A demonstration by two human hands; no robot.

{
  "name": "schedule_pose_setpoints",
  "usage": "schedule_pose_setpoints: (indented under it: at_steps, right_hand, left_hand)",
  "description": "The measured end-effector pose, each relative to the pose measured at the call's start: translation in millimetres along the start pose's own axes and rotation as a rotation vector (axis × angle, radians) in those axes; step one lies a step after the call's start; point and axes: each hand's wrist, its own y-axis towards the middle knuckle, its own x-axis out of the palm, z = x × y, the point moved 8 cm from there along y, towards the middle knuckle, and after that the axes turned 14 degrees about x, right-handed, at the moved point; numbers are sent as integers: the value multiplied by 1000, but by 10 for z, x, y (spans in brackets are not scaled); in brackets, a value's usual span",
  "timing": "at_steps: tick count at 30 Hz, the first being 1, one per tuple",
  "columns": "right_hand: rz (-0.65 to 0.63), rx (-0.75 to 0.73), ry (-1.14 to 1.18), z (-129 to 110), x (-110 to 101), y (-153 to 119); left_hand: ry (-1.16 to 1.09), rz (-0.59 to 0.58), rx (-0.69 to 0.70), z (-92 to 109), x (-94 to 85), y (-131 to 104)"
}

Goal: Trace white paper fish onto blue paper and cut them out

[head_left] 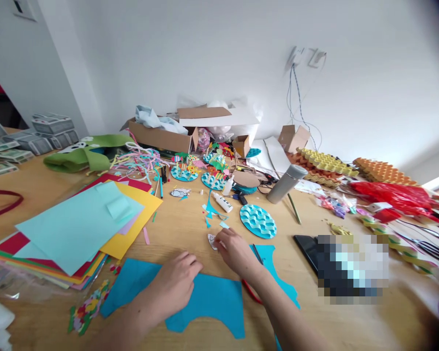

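Observation:
My left hand [179, 280] rests with curled fingers over the large blue paper sheet [219, 297], which has curved cut-outs. My right hand [234, 246] has its fingertips together at a small white paper cut-out [212, 241] with dark lines on the wooden table. Under my right forearm lies another blue paper piece [278, 273], with a dark pen [258, 254] on it and a red curved handle [251, 292] partly hidden by the arm. Beyond my hands are a white glue bottle [223, 202] and a blue disc [258, 221] with wavy pale strips.
Stacked coloured paper [76, 229] covers the left side. A grey tumbler [287, 184] stands beyond the disc, and a phone [307, 251] lies to the right. Open cardboard boxes [161, 136], decorated discs [185, 172] and egg trays [325, 163] line the back.

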Motion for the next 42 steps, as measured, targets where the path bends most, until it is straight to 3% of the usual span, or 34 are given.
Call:
schedule_pose_setpoints:
  at_steps: [5,12,22,25,29,32,35,38,42]
  right_hand:
    - [-23,208,80,251,9,72]
    - [-80,209,63,218,226,190]
    - [-124,203,179,61,179,283]
    - [-112,169,236,-99,67,595]
    - [-89,125,278,-388,-66,1322]
    - [-99,104,277,-609,-49,1853]
    - [-108,88,257,-769,1,2160]
    - [-58,76,244,-783,-67,2174]
    - [-69,27,267,-519,-286,1740]
  left_hand:
    - [5,-20,5,24,1,-8]
    - [6,-17,9,4,24,5]
    - [-26,-22,-12,23,-7,2]
    - [-30,-25,-7,31,-9,10]
    - [-13,-57,-15,-3,71,43]
    - [52,-92,-8,-50,167,89]
    - [73,-133,2,-72,229,118]
    - [62,-160,-14,-54,197,108]
    - [-20,-119,-13,8,81,63]
